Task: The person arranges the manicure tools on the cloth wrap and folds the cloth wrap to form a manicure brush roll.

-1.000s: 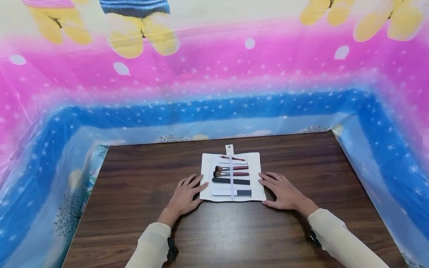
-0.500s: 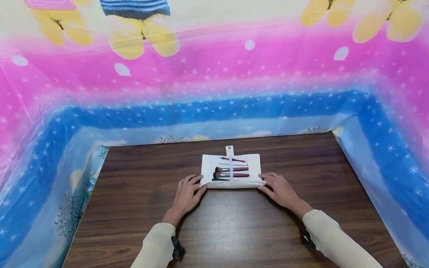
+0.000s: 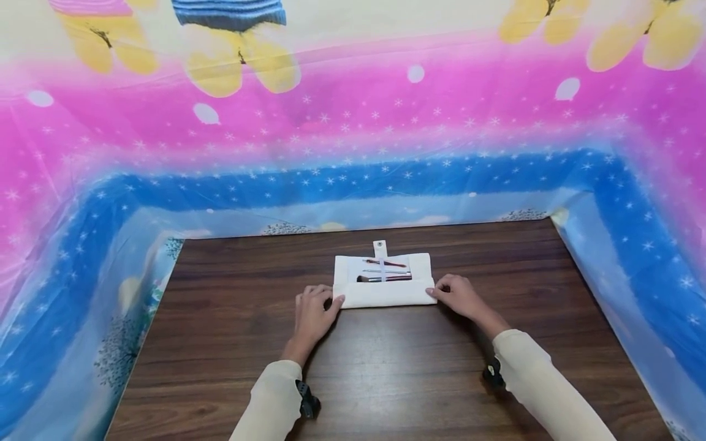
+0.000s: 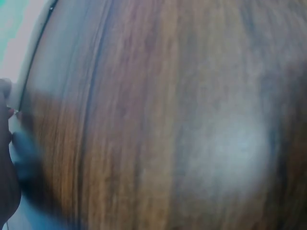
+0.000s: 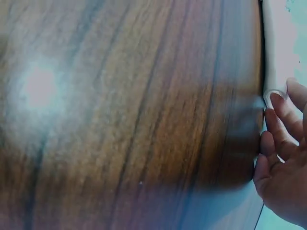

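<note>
A white fabric brush roll (image 3: 385, 294) lies on the table with its near part folded over toward the back. Above the fold, a makeup brush (image 3: 385, 278) and thin red-handled tools (image 3: 385, 263) show under a pale elastic band; whatever lies under the fold is hidden. My left hand (image 3: 315, 311) pinches the fold's left end. At its right end, my right hand (image 3: 462, 296) grips the corner between thumb and fingers. In the right wrist view, the fingers (image 5: 283, 115) curl at the rolled edge (image 5: 277, 52). The left wrist view catches only a dark sliver of the left hand (image 4: 7, 177).
A strap with a snap (image 3: 380, 248) sticks out from the roll's far edge. The dark wooden table (image 3: 375, 380) reaches back to a pink and blue patterned cloth (image 3: 353, 147), which hangs behind and along both sides. Black wrist cameras (image 3: 307, 399) sit on both sleeves.
The roll lay flat, with nail files and brushes showing. Both hands have folded its near edge up and away, covering the files and one brush.
</note>
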{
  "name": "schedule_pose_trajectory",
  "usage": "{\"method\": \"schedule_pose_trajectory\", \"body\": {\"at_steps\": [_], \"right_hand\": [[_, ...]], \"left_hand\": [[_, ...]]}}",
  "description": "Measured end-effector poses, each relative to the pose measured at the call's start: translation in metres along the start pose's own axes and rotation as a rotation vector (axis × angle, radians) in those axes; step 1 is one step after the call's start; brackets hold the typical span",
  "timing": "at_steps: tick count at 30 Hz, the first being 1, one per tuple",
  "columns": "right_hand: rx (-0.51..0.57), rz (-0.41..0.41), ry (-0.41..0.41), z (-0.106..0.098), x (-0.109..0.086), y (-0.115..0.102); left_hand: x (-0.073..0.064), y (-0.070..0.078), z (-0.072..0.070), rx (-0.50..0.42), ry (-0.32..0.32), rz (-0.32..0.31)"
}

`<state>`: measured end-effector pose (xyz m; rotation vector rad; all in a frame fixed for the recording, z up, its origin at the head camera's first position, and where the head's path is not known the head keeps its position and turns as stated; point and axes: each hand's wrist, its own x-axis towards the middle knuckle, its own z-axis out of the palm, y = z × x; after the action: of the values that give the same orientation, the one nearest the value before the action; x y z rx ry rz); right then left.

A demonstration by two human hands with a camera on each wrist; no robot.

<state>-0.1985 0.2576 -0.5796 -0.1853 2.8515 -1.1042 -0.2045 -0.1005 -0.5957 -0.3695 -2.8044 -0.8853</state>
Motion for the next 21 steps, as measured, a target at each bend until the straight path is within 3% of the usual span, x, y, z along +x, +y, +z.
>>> {"method": "schedule_pose_trajectory", "body": {"at_steps": [2,5,11,15,21], "right_hand": [[-0.024,0.008,0.007,0.000,0.001,-0.001],[-0.062,-0.051,0.036,0.001,0.000,-0.002],[-0.172,-0.213,0.072,0.002,-0.003,0.004],[-0.258,-0.250,0.009,0.002,-0.003,0.010],[-0.322,-0.249,-0.105,0.003,-0.001,0.017]], "left_hand": [[0.000,0.001,0.001,-0.011,0.003,-0.021],[0.000,0.000,0.001,-0.024,0.007,-0.023],[0.000,-0.006,-0.001,0.035,-0.051,0.151],[-0.001,-0.013,-0.006,0.106,-0.135,0.237],[0.005,-0.020,-0.011,0.118,-0.246,0.285]]}}
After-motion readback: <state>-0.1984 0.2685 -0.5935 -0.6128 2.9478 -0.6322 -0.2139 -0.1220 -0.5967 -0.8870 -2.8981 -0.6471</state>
